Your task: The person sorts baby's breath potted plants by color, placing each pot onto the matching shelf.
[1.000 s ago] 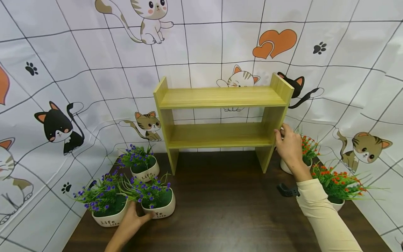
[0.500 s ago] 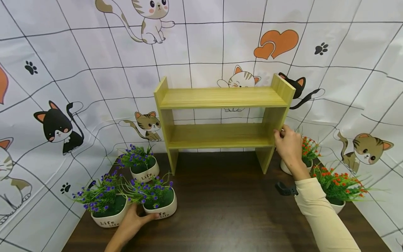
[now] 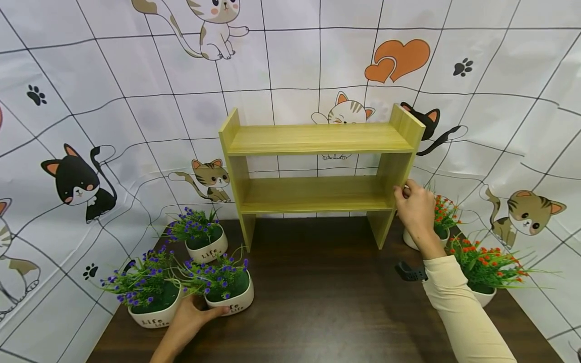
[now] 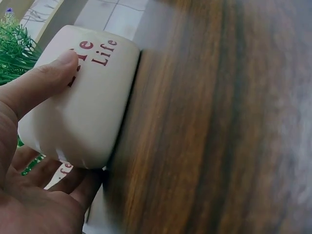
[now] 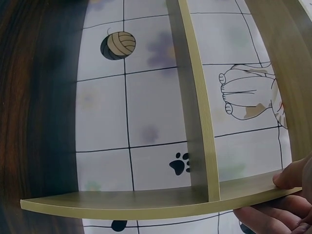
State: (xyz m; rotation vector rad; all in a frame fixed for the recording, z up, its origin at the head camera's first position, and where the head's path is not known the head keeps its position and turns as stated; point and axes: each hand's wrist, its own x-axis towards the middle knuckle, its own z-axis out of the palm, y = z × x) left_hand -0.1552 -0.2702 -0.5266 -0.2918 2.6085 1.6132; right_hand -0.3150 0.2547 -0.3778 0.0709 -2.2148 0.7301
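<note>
My left hand [image 3: 188, 318] grips a white oval flowerpot [image 3: 242, 301] of purple flowers standing on the dark wooden table. In the left wrist view, the thumb [image 4: 46, 78] lies across its "Life" lettering, and the other fingers curl round its end. Between this pot and a second purple-flowered pot [image 3: 152, 318], those fingers are partly hidden. At the shelf's right side, my right hand [image 3: 417, 212] pinches the upright panel of a two-tier wooden shelf [image 3: 317, 140]. The right wrist view has the thumb [image 5: 290, 176] on the panel's inner face and fingers [image 5: 265, 219] outside.
A third purple-flowered pot [image 3: 209, 252] stands behind, near the shelf's left leg. On the right, two pots of orange-red flowers [image 3: 490, 262] flank my right forearm. A cat-patterned wall covering [image 3: 295, 60] rises behind the shelf. A black strap [image 3: 410, 272] shows at my right wrist.
The gripped flowerpot and my left thumb have shifted very slightly right. My right hand keeps its hold on the shelf panel. The head view has moved a little.
</note>
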